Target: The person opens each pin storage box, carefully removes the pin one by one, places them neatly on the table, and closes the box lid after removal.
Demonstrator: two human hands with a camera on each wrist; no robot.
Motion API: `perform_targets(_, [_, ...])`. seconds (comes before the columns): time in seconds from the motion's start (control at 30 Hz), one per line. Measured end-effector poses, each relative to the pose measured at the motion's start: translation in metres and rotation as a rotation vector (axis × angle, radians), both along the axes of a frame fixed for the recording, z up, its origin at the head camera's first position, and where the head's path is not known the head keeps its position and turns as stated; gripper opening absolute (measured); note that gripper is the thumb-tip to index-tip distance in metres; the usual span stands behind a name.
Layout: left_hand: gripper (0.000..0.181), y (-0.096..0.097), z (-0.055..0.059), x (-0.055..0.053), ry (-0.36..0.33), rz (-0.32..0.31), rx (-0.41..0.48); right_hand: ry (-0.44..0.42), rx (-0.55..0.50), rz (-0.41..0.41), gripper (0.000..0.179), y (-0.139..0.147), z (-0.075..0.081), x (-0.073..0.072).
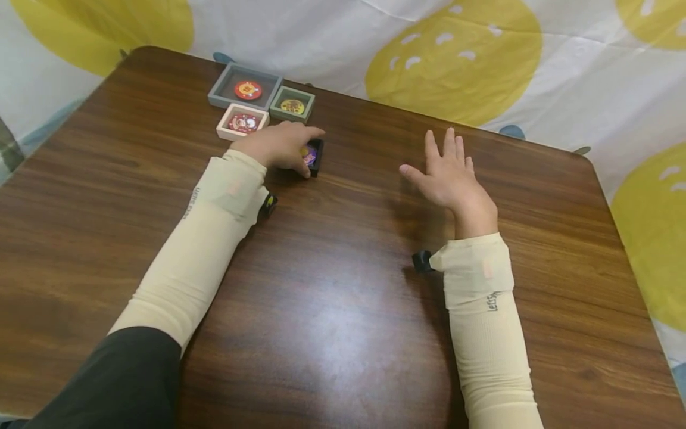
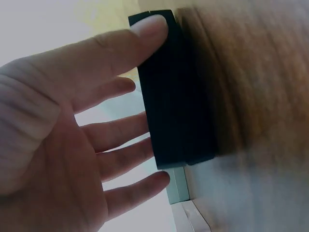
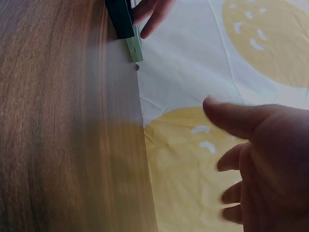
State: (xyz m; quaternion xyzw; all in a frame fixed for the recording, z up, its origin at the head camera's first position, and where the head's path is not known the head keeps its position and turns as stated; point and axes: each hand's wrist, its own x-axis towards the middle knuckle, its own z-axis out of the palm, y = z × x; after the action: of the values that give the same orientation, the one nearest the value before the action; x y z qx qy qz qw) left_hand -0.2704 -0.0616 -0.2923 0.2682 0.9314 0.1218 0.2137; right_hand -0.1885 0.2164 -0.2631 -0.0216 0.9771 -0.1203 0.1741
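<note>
My left hand (image 1: 281,145) spans a small black square tray (image 1: 318,159), which holds a purple round piece (image 1: 309,155) partly hidden by the hand. In the left wrist view the thumb (image 2: 152,31) presses the near wall of the black tray (image 2: 176,96), and the middle and ring fingertips pass behind its far side. The index finger stays straighter, off the tray. Over the right part of the table, my right hand (image 1: 450,176) has its fingers spread and holds nothing. The black tray also shows in the right wrist view, beside the left fingers.
Behind the left hand sit a larger grey tray (image 1: 217,95) with a red-yellow disc (image 1: 248,90), a green tray (image 1: 311,108) with a yellow disc (image 1: 292,106), and a pale pink tray (image 1: 225,132) with a red disc (image 1: 243,123). A patterned curtain (image 1: 332,36) hangs behind the wooden table (image 1: 332,268).
</note>
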Motion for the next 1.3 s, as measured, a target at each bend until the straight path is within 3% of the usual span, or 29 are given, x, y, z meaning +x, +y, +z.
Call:
perform_targets(0.23, [0.085,-0.001,0.002,0.002,0.029,-0.025,0.103,-0.041,0.058,0.019,0.078,0.002,0.002,-0.001])
perform_targets(0.4, [0.091,0.003,0.012,0.007,0.081,-0.035,0.218,-0.016,0.058,0.010,0.079,0.003,0.003,-0.001])
perform_targets(0.53, [0.096,0.006,0.019,0.012,0.115,-0.020,0.241,-0.027,0.061,0.014,0.080,0.003,0.004,0.000])
perform_targets(0.8, [0.113,0.009,0.019,0.014,0.069,0.015,0.337,-0.073,0.065,-0.010,0.081,0.004,0.005,0.001])
perform_targets(1.0, [0.111,0.009,0.019,0.015,0.097,0.055,0.306,-0.071,0.075,0.003,0.078,0.003,0.006,0.001])
perform_targets(1.3, [0.090,0.013,0.021,0.015,0.157,0.033,0.267,0.009,0.116,0.018,0.069,0.003,0.007,0.000])
